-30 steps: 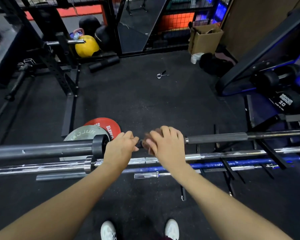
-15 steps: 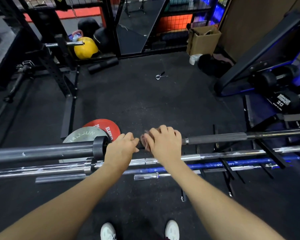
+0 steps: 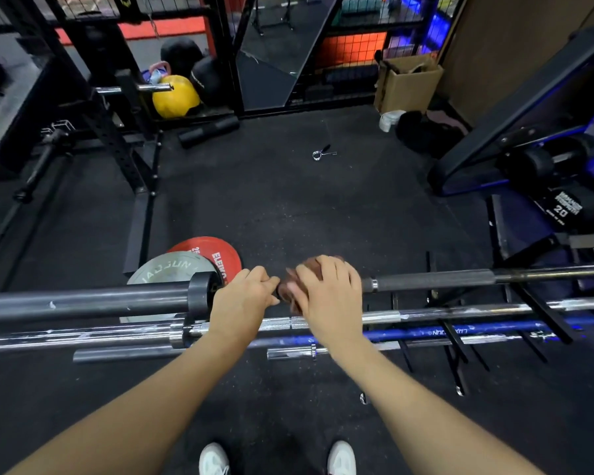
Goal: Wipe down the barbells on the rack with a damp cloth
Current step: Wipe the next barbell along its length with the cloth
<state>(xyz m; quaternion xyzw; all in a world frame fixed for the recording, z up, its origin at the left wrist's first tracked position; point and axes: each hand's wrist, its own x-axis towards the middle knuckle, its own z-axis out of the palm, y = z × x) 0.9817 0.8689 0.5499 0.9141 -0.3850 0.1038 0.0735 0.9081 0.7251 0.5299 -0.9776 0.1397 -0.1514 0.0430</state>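
A dark barbell [image 3: 432,282] runs across the view at waist height, its thick sleeve to the left. My left hand [image 3: 244,298] grips the shaft just right of the collar. My right hand [image 3: 330,293] holds a brown cloth [image 3: 290,287] wrapped round the shaft, right beside the left hand. Below lie a chrome barbell [image 3: 460,311], a blue barbell [image 3: 443,332] and a shorter bar [image 3: 288,353] on the low black rack [image 3: 456,341].
A red plate [image 3: 216,252] and a grey plate [image 3: 165,269] lean on the floor behind the bars. A spring collar [image 3: 323,153] lies on the black mat. A squat rack [image 3: 124,159] stands left, a bench and dumbbells [image 3: 563,207] right, a cardboard box [image 3: 408,84] far back.
My right hand with the cloth has shifted slightly left along the shaft and back to the right. My left hand has kept its grip in place.
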